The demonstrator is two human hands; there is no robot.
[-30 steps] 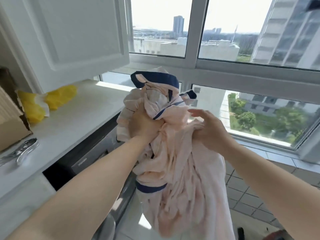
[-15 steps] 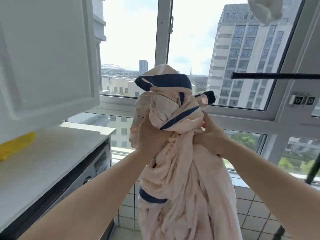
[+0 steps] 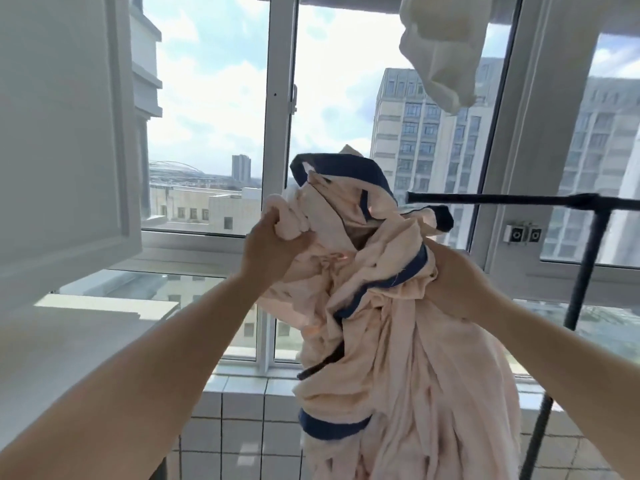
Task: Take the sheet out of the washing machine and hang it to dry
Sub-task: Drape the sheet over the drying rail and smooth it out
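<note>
Sheet, pale pink with navy trim, bunched and twisted, held up at chest height in centre frame; its bulk hangs down toward 6 o'clock in long folds, a navy band showing low in the drape. Left hand at 9 o'clock of the bundle, fingers clenched round a wad of pink cloth near the top. Right hand at 3 o'clock of the bundle, mostly buried behind the fabric; it presses into the cloth and seems to grasp it, but the fingers themselves are hidden. Both forearms reach in from the lower corners.

Black drying rack at 3 o'clock: a horizontal bar runs out from behind the sheet's upper edge to the right frame edge, with an upright dropping from it. Sheet not draped over the bar. White cloth hangs at 1 o'clock from above. White cabinet door fills 9 to 11 o'clock; white countertop below it at 8 o'clock. Window frame behind, tower blocks and cloudy sky beyond the glass. White wall tiles at 6 o'clock under the sill.
</note>
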